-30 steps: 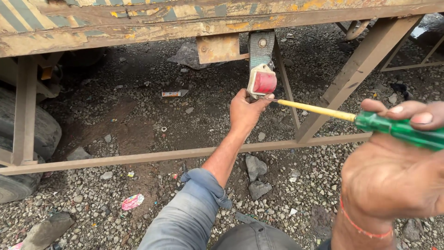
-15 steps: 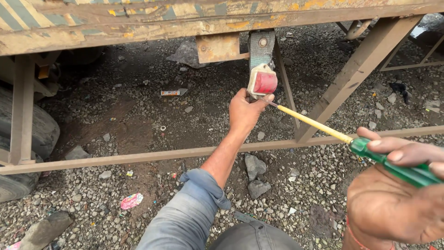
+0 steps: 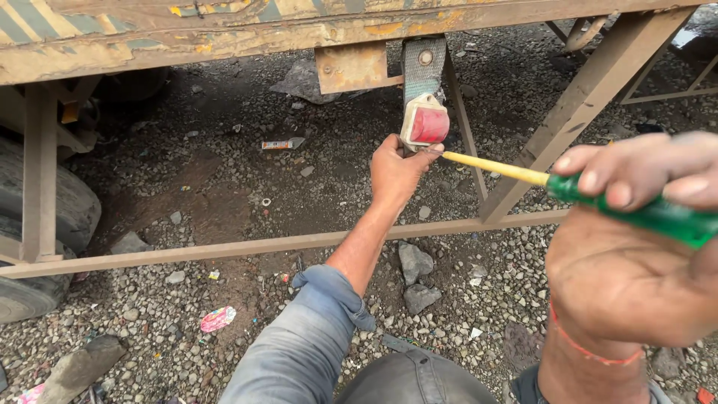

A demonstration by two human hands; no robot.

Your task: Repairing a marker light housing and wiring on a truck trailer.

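Head camera, looking down: a small red lamp (image 3: 428, 124) in a pale housing hangs from a grey metal bracket (image 3: 423, 63) under the worn yellow edge of a truck body (image 3: 224, 37), beside a rusty square plate (image 3: 350, 67). The lamp's lens is glossy red, its casing dirty white and chipped.

The left hand (image 3: 396, 168) reaches up from a rolled blue sleeve (image 3: 329, 299) and closes its fingers just below the lamp, touching the housing's lower edge. The right hand (image 3: 636, 247), close to the lens, is wrapped around the green handle of a screwdriver (image 3: 568, 191), fingers curled over the top; its yellow shaft points at the lamp's base, the tip meeting the left hand's fingertips. A red thread circles that wrist.

Litter on the gravel (image 3: 224, 209): a flat orange-and-white wrapper (image 3: 278, 144) lies under the truck, well left of the lamp; a crumpled pink wrapper (image 3: 217, 319) lies nearer, below the rusty rail (image 3: 262, 245) that runs across the scene. Two grey stones (image 3: 415, 262) sit just right of the sleeve. A tyre (image 3: 45, 209) shows at the far left.
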